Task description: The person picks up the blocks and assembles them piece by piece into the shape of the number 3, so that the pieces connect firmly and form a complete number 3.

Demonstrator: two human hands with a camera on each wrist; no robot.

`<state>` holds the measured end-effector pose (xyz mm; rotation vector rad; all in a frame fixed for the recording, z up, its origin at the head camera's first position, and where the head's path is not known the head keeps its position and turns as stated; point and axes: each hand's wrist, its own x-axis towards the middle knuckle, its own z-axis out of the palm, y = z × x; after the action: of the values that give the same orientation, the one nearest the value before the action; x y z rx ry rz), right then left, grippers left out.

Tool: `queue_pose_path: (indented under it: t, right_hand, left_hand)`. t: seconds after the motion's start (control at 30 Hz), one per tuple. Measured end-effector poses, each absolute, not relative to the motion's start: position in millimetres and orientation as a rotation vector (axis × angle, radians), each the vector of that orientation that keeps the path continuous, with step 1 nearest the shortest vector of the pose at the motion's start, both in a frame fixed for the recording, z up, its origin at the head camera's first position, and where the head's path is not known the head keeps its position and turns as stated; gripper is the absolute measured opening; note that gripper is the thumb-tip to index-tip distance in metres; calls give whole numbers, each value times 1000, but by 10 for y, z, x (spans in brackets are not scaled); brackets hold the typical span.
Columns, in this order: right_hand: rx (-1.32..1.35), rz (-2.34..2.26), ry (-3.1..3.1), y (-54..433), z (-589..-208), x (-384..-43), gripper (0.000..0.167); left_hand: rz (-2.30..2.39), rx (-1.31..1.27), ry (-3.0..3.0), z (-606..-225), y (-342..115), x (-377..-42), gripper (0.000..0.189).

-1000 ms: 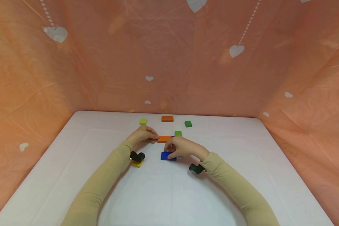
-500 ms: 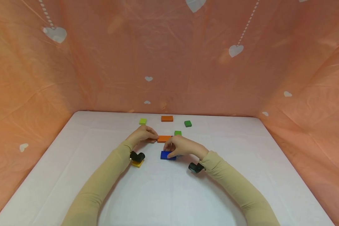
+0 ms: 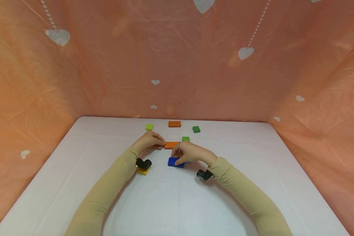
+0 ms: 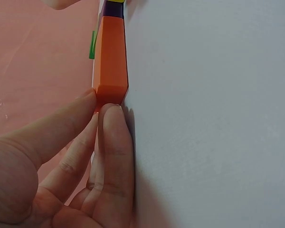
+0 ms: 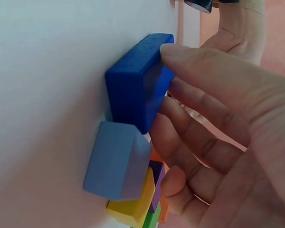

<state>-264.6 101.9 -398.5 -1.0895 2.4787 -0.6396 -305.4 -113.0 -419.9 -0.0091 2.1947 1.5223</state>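
My left hand (image 3: 148,141) is at the left end of an orange block (image 3: 171,145), its thumb and fingertips pinching that end in the left wrist view. A purple block (image 4: 113,9) lies against the orange block's far end. My right hand (image 3: 194,154) grips a blue block (image 3: 174,162), thumb on the near side and fingers behind it. In the right wrist view, a light blue block (image 5: 115,159) stands right beside the blue block (image 5: 133,80). Past it sit a yellow block (image 5: 133,202) and the purple block (image 5: 156,183), partly behind the fingers.
Toward the back lie an orange-brown block (image 3: 174,124), a lime block (image 3: 149,127) and a dark green block (image 3: 196,129). A light green block (image 3: 186,139) sits just behind the right hand. Another yellow block (image 3: 144,171) lies beneath the left wrist camera. An orange curtain surrounds the white table.
The blue block and right hand have shifted only very slightly. The left hand keeps its place at the orange block's end.
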Motion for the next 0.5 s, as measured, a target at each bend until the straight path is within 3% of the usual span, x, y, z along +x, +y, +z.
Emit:
queue_pose_path:
  t: [0.5]
  right_hand:
    - [-1112, -719, 2474, 1064, -4027, -2619, 30]
  left_hand:
    - [1507, -14, 2217, -4198, -1125, -3038, 19]
